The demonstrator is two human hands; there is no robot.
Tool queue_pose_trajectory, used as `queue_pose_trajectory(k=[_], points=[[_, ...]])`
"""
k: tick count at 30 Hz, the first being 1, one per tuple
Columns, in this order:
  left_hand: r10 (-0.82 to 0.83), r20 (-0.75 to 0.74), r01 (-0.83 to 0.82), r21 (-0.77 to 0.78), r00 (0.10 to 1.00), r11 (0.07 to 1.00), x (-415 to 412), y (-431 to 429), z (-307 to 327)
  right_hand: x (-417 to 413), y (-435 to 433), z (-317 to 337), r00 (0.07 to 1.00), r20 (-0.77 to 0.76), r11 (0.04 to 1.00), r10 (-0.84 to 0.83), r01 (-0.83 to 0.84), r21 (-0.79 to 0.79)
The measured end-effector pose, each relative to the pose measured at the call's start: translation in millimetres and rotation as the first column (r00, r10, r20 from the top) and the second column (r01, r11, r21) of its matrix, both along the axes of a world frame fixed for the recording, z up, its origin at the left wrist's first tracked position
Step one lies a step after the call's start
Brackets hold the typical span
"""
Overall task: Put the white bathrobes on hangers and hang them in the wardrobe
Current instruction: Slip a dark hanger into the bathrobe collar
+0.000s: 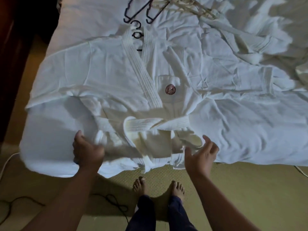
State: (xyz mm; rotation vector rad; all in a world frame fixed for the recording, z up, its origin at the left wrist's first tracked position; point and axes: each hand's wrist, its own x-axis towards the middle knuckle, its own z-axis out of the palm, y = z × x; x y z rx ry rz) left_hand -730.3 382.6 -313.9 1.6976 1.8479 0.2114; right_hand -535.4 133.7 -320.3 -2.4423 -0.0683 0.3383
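A white bathrobe (106, 75) lies front up on the bed, its belt (150, 125) tied at the waist and a red round logo (170, 89) on the chest pocket. A dark hanger hook (137, 30) pokes out of its collar. More white robe fabric (250, 47) lies crumpled at the right. My left hand (87, 150) is blurred at the robe's lower left edge, fingers curled at the cloth. My right hand (200, 154) hovers with spread fingers beside the robe's lower right, holding nothing.
Dark hangers (141, 10) and pale hangers (191, 5) lie at the far side of the bed (50, 147). A dark wooden furniture side (15, 64) stands at left. Cables (115, 201) trail on the floor by my bare feet (158, 185).
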Motion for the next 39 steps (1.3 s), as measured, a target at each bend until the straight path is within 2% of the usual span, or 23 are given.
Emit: queue_pose_trajectory(k=[2, 4, 6, 8, 12, 15, 19, 23, 26, 30, 35, 39], points=[[-0.099, -0.083, 0.085, -0.165, 0.992, 0.983, -13, 4, -5, 17, 5, -1, 0.995, -0.066, 0.994, 0.081, -0.085, -0.069], [-0.216, -0.039, 0.2, -0.249, 0.976, 0.948, -26, 7, -10, 27, 13, -5, 0.959, -0.199, 0.96, 0.201, -0.234, -0.156], [-0.322, -0.019, 0.3, -0.315, 0.946, 0.9, -41, 9, -15, 32, 16, -5, 0.932, -0.273, 0.933, 0.24, -0.299, -0.199], [-0.406, -0.114, 0.354, -0.32, 0.907, 0.879, -56, 11, -15, 33, 15, -2, 0.917, -0.298, 0.908, 0.264, -0.341, -0.244], [-0.363, -0.268, 0.288, -0.281, 0.892, 0.915, -66, 8, -1, 26, 5, 8, 0.91, -0.32, 0.866, 0.263, -0.369, -0.337], [-0.43, -0.279, 0.355, -0.281, 0.859, 0.891, -66, 5, 26, 17, 4, 36, 0.904, -0.347, 0.872, 0.25, -0.366, -0.326], [-0.5, -0.179, 0.47, -0.185, 0.847, 0.863, -55, 0, 86, 16, 11, 92, 0.895, -0.337, 0.902, 0.29, -0.374, -0.217], [-0.521, -0.008, 0.518, -0.092, 0.854, 0.851, -29, -1, 156, 29, 28, 162, 0.864, -0.281, 0.892, 0.417, -0.448, -0.056], [-0.556, 0.122, 0.562, -0.022, 0.822, 0.827, 5, -17, 212, 42, 26, 217, 0.831, -0.223, 0.86, 0.51, -0.502, 0.096], [-0.645, 0.178, 0.652, 0.025, 0.743, 0.758, 51, -56, 266, 65, -3, 280, 0.814, -0.115, 0.814, 0.569, -0.538, 0.218], [-0.706, 0.202, 0.709, 0.068, 0.679, 0.702, 93, -114, 299, 91, -76, 314, 0.834, -0.055, 0.813, 0.548, -0.517, 0.267], [-0.727, 0.251, 0.732, 0.088, 0.64, 0.675, 116, -160, 302, 108, -138, 326, 0.841, -0.044, 0.817, 0.539, -0.509, 0.269]])
